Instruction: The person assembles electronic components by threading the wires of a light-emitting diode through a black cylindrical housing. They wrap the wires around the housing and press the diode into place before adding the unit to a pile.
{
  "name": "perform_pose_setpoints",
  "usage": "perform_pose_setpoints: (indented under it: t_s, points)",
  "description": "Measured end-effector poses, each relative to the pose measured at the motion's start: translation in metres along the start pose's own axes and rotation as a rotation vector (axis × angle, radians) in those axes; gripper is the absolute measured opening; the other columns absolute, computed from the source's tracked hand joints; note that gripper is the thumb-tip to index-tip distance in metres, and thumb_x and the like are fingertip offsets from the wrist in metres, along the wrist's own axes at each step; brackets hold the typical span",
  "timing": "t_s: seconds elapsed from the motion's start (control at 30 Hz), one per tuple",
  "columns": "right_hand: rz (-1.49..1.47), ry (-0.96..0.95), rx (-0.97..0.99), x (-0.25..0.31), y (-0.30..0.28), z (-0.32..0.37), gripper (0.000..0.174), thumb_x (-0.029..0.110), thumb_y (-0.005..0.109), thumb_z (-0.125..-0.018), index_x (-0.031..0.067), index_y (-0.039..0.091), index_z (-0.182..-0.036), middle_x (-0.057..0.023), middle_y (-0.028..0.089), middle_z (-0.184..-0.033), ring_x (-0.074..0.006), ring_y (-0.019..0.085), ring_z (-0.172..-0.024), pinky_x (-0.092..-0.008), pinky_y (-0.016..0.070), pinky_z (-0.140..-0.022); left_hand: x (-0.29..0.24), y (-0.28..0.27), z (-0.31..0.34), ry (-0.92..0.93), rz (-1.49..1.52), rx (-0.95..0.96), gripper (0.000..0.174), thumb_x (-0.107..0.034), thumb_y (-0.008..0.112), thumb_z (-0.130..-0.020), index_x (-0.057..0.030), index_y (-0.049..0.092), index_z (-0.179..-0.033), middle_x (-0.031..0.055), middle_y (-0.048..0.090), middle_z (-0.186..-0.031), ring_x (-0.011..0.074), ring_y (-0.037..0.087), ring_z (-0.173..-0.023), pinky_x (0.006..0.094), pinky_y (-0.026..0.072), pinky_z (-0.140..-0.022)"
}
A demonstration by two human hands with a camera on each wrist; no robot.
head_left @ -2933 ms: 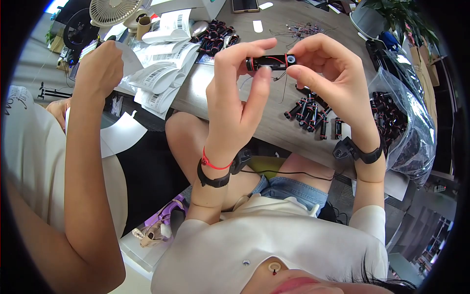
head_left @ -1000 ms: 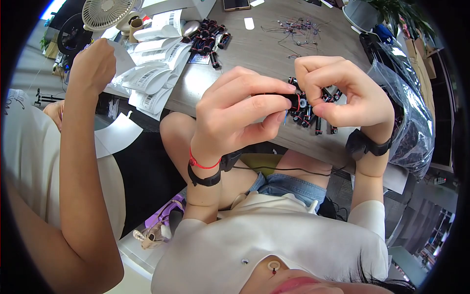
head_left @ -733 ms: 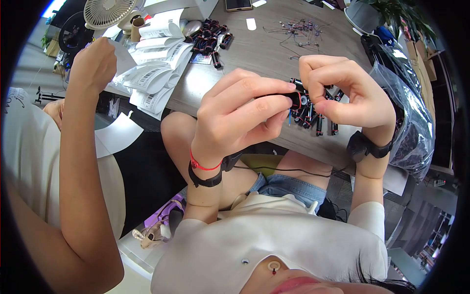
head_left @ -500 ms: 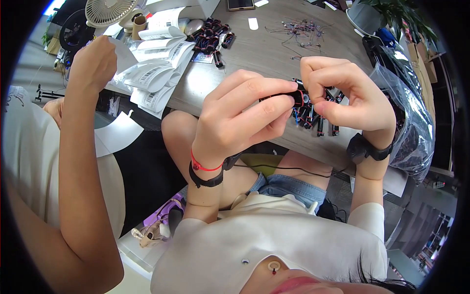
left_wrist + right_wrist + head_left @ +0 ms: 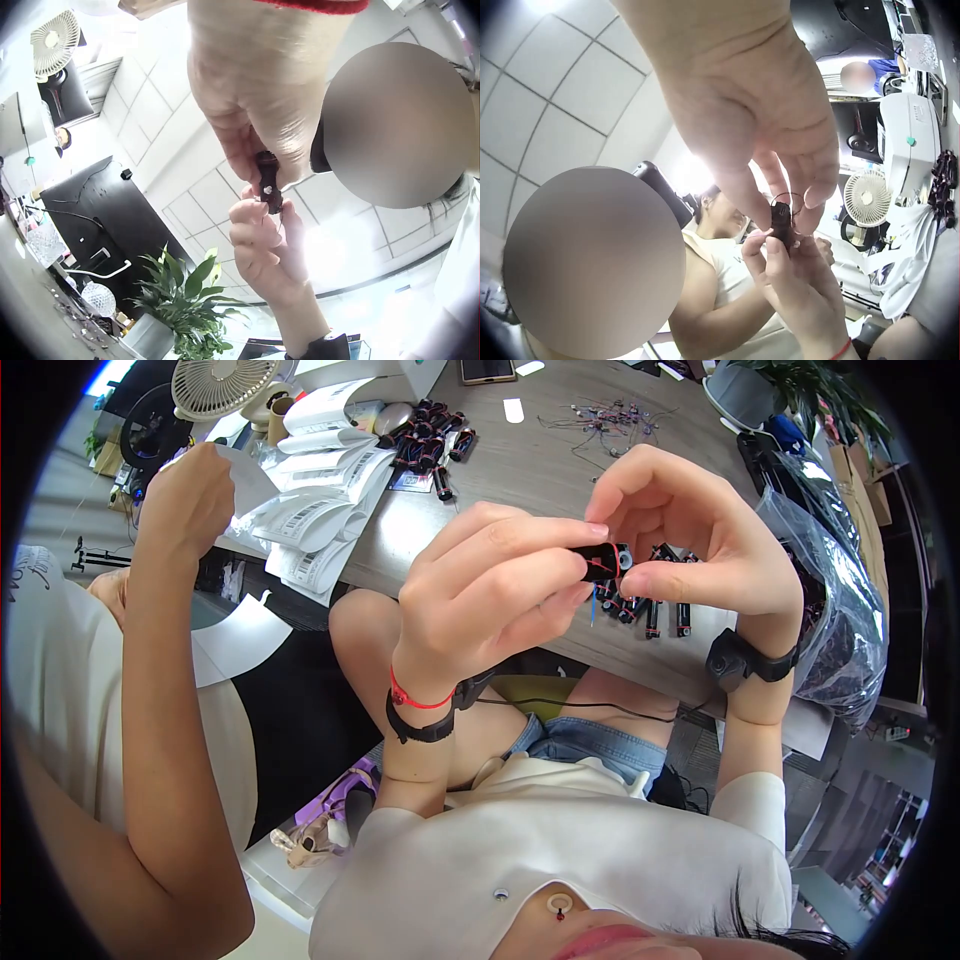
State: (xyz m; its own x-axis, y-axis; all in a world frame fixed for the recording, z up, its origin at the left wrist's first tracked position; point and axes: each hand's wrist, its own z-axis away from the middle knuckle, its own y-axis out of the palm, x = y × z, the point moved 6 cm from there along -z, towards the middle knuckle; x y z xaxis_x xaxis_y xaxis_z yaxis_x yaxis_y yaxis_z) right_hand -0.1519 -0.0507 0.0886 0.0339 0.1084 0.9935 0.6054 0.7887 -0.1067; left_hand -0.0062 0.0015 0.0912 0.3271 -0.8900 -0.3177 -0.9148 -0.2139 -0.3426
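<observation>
In the head view, a small black cylinder (image 5: pixel 603 563) with a red wire, a red band and a pale round end is held above the table. My left hand (image 5: pixel 490 585) pinches it from the left between fingers and thumb, its back toward the head camera. A thin blue wire (image 5: pixel 593 608) hangs below. My right hand (image 5: pixel 715 545) curves around the pale end, index fingertip over the top and thumb at the lower side. Seen from the right wrist, the black cylinder (image 5: pixel 781 221) sits between right thumb and fingers, with a thin wire looping beside it.
Beneath the hands lies a pile of similar cylinders (image 5: pixel 652 618); another pile (image 5: pixel 428 440) stands beside folded label sheets (image 5: pixel 325 525). Thin-wired small parts (image 5: pixel 610 420) lie farther back. A clear plastic bag (image 5: pixel 850 650) is at right. Another person's arm (image 5: pixel 165 660) is at left.
Since 2.9 seconds ago both hands have come lower and the left has turned its back to the head camera. In the last half second the right fingers have uncurled and spread around the cylinder's end.
</observation>
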Motion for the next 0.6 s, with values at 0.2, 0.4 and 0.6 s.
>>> perform_pose_setpoints:
  t_s: [0.2, 0.4, 0.6]
  points:
    - [0.193, -0.145, -0.083, 0.009, 0.002, 0.003, 0.032, 0.003, 0.067, -0.079, -0.0004, 0.055, -0.108, -0.0043, 0.057, -0.101, -0.0091, 0.055, -0.085, -0.0223, 0.0447, -0.073, 0.0, 0.0, -0.002, 0.001, -0.068, 0.026, 0.022, 0.004, 0.068, -0.062, -0.0041, 0.064, -0.083, 0.0078, 0.067, -0.095, 0.0218, 0.061, -0.072, 0.0282, 0.0491, -0.062]
    - [0.323, -0.225, -0.126, 0.01, -0.002, 0.005, 0.035, 0.001, 0.068, -0.078, -0.0016, 0.055, -0.11, -0.0046, 0.059, -0.099, -0.0088, 0.054, -0.08, -0.0216, 0.0448, -0.071, 0.002, -0.001, -0.004, -0.096, -0.041, 0.113, 0.022, 0.004, 0.066, -0.063, -0.0034, 0.064, -0.084, 0.0076, 0.067, -0.094, 0.0216, 0.062, -0.074, 0.0296, 0.049, -0.065]
    - [0.535, -0.237, -0.165, 0.011, 0.001, 0.001, 0.029, 0.001, 0.067, -0.078, -0.0019, 0.057, -0.104, -0.0058, 0.059, -0.097, -0.0087, 0.053, -0.074, -0.0207, 0.0448, -0.067, 0.015, 0.006, 0.002, -0.18, -0.067, 0.153, 0.01, 0.002, 0.061, -0.077, 0.0012, 0.063, -0.087, 0.0117, 0.067, -0.096, 0.0198, 0.062, -0.078, 0.0275, 0.0492, -0.069]
